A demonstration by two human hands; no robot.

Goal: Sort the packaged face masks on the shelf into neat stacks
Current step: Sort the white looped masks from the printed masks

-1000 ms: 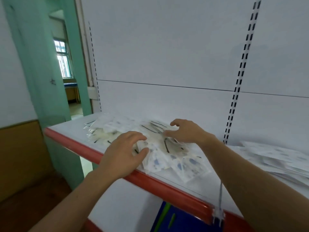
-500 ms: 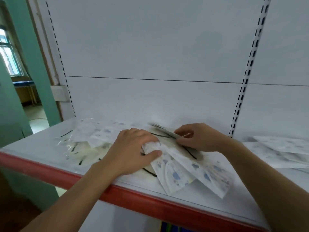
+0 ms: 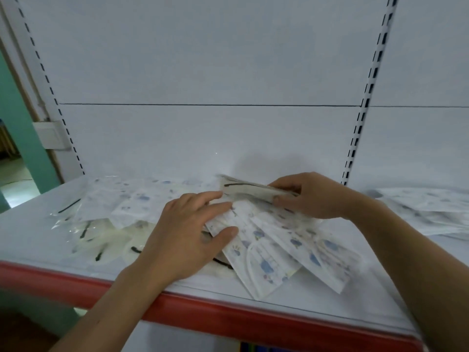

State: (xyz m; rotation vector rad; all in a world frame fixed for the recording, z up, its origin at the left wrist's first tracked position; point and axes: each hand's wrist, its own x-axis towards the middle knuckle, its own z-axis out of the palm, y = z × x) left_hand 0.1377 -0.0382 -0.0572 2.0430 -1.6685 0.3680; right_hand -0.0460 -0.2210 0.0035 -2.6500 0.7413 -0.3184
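Observation:
A loose pile of packaged face masks (image 3: pixel 284 250) lies spread on the white shelf (image 3: pixel 30 240): white masks with blue prints fan toward the front, cream ones with black ear loops (image 3: pixel 101 237) lie at the left. My left hand (image 3: pixel 187 237) rests on the pile, its thumb and fingers holding the edge of a printed mask pack. Behind it, my right hand (image 3: pixel 309 196) grips a thin bundle of cream mask packs (image 3: pixel 243 191), lifted slightly off the pile near the back panel.
The shelf has a red front edge (image 3: pixel 228 318) and a white back panel with slotted uprights (image 3: pixel 365 97). More mask packs (image 3: pixel 426 209) lie on the shelf at the right. A green door frame (image 3: pixel 17 138) stands at the left.
The view has moved in closer to the shelf. My right hand has closed on the cream bundle and raised it a little. My left hand stays on the pile.

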